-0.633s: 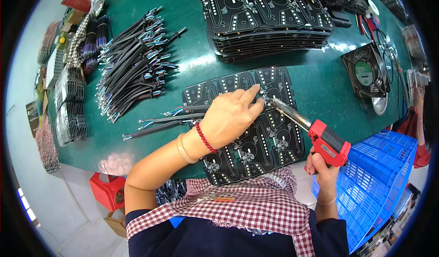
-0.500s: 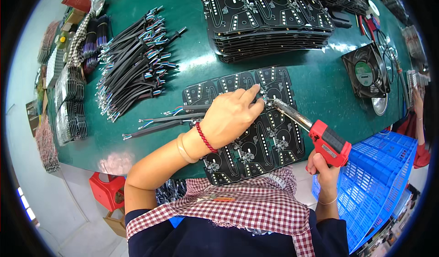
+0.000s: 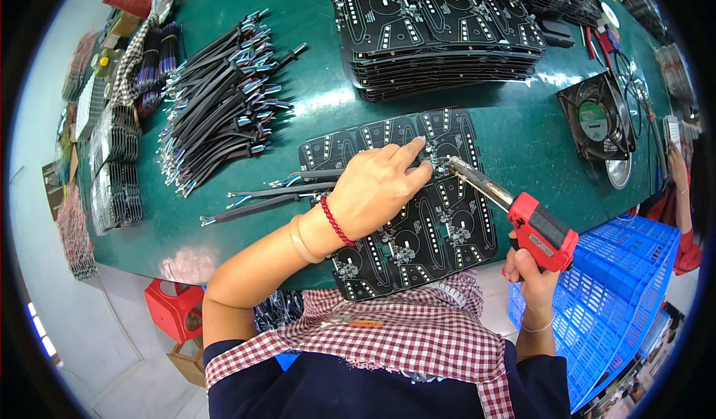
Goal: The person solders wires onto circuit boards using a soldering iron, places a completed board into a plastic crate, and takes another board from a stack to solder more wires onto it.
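Observation:
A panel of black circuit boards (image 3: 406,270) lies on the green table at its near edge. My left hand (image 3: 384,188) rests over the panel, thumb and forefinger closed at the small metal parts on its upper right. Several black-sleeved cables (image 3: 261,208) with stripped coloured wires run in from the left and pass under this hand. Its fingers seem to pinch the end of one cable, though the palm hides most of it. My right hand (image 3: 531,273) grips a red and black soldering gun (image 3: 543,232). The gun's metal tip is close to my left fingertips, over the board.
A heap of sleeved cables (image 3: 220,102) lies at left. Stacked black circuit boards (image 3: 444,64) stand at the back. On the right are a black fan (image 3: 597,117) and a blue plastic crate (image 3: 619,285). A red stool (image 3: 173,311) is lower left; another person's arm (image 3: 680,173) shows far right.
The soldering gun and my right hand have shifted slightly right, drawing the tip a little away from my left fingertips. My left hand stays nearly in place.

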`<act>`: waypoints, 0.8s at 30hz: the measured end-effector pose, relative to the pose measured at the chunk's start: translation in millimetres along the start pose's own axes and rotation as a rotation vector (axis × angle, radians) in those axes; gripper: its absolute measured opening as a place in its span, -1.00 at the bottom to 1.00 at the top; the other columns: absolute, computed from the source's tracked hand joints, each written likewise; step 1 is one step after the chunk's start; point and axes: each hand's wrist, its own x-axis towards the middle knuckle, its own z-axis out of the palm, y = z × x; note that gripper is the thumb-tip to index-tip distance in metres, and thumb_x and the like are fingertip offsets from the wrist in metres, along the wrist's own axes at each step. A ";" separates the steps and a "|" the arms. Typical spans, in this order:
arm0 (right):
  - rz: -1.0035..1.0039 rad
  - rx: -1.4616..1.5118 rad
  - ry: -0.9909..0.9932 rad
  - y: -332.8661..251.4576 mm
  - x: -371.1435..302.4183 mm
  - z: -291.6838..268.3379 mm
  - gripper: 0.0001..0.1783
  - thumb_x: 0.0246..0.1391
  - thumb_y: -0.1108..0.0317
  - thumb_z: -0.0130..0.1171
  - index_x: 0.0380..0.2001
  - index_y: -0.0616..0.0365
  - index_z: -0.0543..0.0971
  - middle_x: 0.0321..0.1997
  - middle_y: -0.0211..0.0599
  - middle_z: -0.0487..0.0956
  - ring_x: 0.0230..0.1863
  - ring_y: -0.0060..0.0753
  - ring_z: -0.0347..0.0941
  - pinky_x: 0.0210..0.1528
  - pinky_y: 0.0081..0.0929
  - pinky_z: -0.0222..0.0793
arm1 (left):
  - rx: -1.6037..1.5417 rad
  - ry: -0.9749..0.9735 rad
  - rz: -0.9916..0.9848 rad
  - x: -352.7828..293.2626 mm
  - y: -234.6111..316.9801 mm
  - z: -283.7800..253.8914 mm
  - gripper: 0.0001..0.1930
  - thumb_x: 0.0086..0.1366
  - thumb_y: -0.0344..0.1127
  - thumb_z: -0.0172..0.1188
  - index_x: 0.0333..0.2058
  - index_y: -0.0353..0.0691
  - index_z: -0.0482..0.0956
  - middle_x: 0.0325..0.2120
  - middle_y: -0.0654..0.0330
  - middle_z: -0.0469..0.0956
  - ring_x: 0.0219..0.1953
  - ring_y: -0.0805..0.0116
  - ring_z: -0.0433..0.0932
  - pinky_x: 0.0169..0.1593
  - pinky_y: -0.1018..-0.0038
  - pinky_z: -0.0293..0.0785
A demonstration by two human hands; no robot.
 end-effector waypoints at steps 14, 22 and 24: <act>-0.079 -0.153 -0.056 22.5 -3.8 -9.8 -0.84 0.11 0.45 0.06 -0.29 0.34 0.45 -0.68 -0.34 0.40 -0.71 -0.61 0.26 -0.63 -0.60 0.24 | 0.000 0.001 -0.019 0.1 1.8 0.3 -0.66 -0.07 -0.48 0.15 -0.22 -0.18 0.60 -0.04 0.03 0.52 -0.36 0.28 0.56 -0.30 0.41 0.53; -0.021 -0.045 -0.025 -1.9 3.5 -10.2 -0.61 0.12 0.33 0.12 -0.06 0.39 0.43 -0.67 -0.31 0.41 -0.73 -0.62 0.23 -0.66 -0.63 0.17 | -0.007 0.000 -0.028 -1.2 2.0 0.3 -0.66 -0.07 -0.47 0.15 -0.23 -0.18 0.60 -0.03 0.02 0.53 -0.36 0.27 0.57 -0.29 0.41 0.54; 0.018 -0.046 -0.042 -3.9 7.1 -12.6 -0.63 0.12 0.33 0.12 -0.08 0.38 0.43 -0.67 -0.31 0.40 -0.73 -0.61 0.23 -0.67 -0.63 0.17 | -0.022 0.003 -0.034 -1.8 0.8 1.5 -0.66 -0.07 -0.47 0.16 -0.23 -0.18 0.61 -0.03 0.03 0.53 -0.36 0.27 0.57 -0.29 0.41 0.54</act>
